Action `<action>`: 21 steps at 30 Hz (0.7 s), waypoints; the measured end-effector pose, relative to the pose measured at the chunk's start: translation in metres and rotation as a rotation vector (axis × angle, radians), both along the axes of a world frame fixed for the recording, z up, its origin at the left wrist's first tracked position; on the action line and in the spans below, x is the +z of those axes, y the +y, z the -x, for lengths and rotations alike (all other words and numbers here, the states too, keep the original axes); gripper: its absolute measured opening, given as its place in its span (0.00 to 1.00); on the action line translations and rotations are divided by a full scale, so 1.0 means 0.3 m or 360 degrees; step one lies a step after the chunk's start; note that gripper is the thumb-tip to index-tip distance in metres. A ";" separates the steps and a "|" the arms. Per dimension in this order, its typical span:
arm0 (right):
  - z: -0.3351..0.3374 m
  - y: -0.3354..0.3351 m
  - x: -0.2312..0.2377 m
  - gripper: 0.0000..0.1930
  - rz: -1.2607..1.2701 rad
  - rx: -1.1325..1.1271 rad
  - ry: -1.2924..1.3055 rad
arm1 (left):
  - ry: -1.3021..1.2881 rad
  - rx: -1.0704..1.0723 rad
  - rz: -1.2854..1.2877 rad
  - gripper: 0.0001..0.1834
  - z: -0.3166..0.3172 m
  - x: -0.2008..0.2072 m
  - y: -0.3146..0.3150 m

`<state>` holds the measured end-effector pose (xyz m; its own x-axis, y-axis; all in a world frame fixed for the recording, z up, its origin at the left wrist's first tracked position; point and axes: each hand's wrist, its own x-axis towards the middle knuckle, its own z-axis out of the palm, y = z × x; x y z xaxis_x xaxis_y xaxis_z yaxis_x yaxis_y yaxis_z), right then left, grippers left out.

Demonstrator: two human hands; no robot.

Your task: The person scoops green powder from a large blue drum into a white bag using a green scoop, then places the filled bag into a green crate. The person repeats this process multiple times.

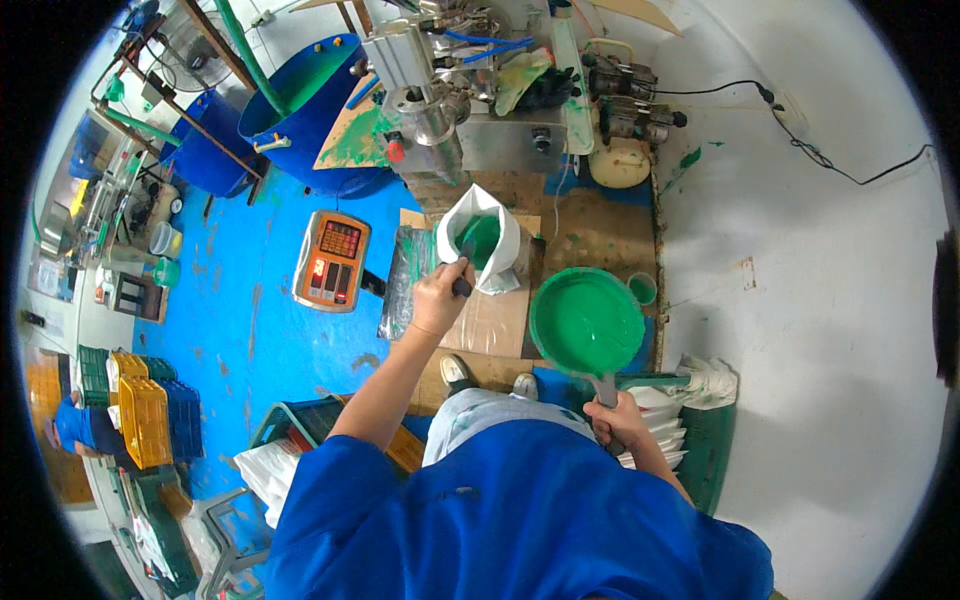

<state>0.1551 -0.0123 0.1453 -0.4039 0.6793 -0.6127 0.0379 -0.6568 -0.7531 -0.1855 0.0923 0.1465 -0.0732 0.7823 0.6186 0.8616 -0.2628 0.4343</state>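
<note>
My left hand (443, 298) is closed around the handle of a black-handled tool (462, 287). Its far end reaches into an open white bag (507, 262), and the bag hides its exact shape. Green paint-like liquid (482, 238) shows inside the bag, which stands on a plastic-covered cardboard platform (478, 335) below a metal filling nozzle (440, 150). At my right side, my right hand (618, 418) grips the grey handle of a round saucepan (587, 320). Green liquid coats the pan and covers its inside.
An orange-and-silver weighing scale display (332, 260) sits left of the bag. Behind it stand blue drums (345, 178) with green liquid. A small cup (642, 288) is right of the pan. Crates (145, 420) are at far left, with a person in blue (75, 425) near them.
</note>
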 end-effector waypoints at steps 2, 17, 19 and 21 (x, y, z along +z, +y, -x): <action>-0.001 -0.004 -0.011 0.15 -0.0023 -0.0049 -0.0005 | 0.0102 -0.0030 0.0039 0.07 -0.003 -0.009 -0.027; 0.279 0.065 0.136 0.12 -0.0178 0.0138 -0.0183 | -0.2614 0.0805 -0.0043 0.09 0.240 0.246 -0.234; 0.359 0.089 0.192 0.11 -0.0163 0.0265 -0.0185 | -0.2585 0.0738 0.0068 0.09 0.299 0.313 -0.300; 0.459 0.122 0.243 0.11 -0.0127 0.0404 -0.0201 | -0.2352 0.0555 0.0200 0.07 0.343 0.360 -0.358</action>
